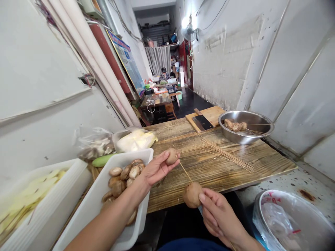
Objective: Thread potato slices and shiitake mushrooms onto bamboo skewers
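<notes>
My left hand [159, 167] is closed around a small brown mushroom [171, 157] above the wooden table. A thin bamboo skewer [185, 170] runs from near that mushroom down to a larger mushroom [192, 194]. With thumb and fingers, my right hand [218, 212] grips the skewer just behind the larger mushroom, which is threaded on it. The skewer's lower end shows below my right palm. Whether its tip has entered the left mushroom I cannot tell. Under my left forearm, a white tub [78, 223] holds many loose mushrooms [119, 187].
Loose skewers [225, 151] lie on the wooden table [170, 132]. A steel bowl [246, 139] holds skewered mushrooms. Behind are a cleaver [202, 122] on a cutting board [213, 114] and bagged vegetables [136, 140]. A lined bucket [290, 223] stands right; a person [164, 75] sits far back.
</notes>
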The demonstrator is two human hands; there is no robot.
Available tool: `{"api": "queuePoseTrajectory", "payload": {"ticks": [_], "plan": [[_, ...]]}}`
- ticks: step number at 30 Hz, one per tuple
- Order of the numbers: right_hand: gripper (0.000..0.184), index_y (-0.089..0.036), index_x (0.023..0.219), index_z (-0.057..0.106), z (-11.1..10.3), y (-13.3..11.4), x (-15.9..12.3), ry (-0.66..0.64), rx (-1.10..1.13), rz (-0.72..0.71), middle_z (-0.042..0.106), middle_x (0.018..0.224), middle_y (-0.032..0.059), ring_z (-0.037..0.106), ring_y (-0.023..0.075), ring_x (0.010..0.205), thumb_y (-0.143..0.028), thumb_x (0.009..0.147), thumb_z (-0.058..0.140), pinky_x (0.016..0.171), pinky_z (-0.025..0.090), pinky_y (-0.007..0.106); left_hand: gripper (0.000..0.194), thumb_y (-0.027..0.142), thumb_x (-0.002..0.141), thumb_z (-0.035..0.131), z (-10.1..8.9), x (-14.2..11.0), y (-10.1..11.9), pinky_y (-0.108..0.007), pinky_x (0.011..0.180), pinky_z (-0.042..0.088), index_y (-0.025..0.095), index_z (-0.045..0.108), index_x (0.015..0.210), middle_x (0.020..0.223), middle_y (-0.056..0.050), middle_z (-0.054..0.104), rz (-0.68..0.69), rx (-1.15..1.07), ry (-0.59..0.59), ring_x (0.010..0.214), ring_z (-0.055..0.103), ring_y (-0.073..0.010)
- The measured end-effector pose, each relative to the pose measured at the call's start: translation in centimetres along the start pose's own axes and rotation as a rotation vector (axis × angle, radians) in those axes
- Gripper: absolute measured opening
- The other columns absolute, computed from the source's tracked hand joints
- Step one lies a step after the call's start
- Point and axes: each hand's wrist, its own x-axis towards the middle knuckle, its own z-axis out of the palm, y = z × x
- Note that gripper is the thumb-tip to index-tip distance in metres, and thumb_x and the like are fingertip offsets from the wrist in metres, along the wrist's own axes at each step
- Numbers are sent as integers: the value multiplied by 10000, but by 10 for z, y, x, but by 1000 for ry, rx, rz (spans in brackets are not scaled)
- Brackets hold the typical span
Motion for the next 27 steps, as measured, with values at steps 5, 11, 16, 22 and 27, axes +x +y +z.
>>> {"api": "queuePoseTrajectory", "payload": {"ticks": [5,11,16,22,27], "plan": [[370,-143,889,547,-2,1,1,0,-3,-15,327,342,-151,121,-11,241,-490,806,645,238,163,105,202,119,845,547,1,-2,-2,-345,928,509,88,580,1042,1079,-151,634,-4,8,-4,1046,611,-216],[352,-140,893,551,-1,0,2,-8,1,-8,326,343,-151,110,-14,241,-473,819,638,239,159,103,190,121,856,528,2,-3,-2,-328,913,514,85,597,1029,1053,-146,646,-5,21,-35,1013,622,-203],[347,-141,902,544,-1,1,2,-8,-7,-7,326,343,-151,118,-10,239,-467,826,633,237,169,103,192,118,858,520,4,-5,-1,-311,903,516,72,604,1024,1051,-154,647,-1,34,-56,1003,624,-200],[313,-144,892,542,-1,4,5,-4,-16,-33,326,341,-148,122,-6,233,-447,851,608,237,163,110,214,115,864,505,6,-8,0,-309,910,509,74,601,1050,1055,-149,646,-15,39,-74,995,623,-191],[343,-143,915,551,2,4,4,13,-73,-42,283,337,-161,104,-4,255,-469,833,621,252,172,108,212,137,861,524,8,-14,2,-312,932,493,80,603,1050,1060,-140,640,1,63,-111,1012,611,-184]]}}
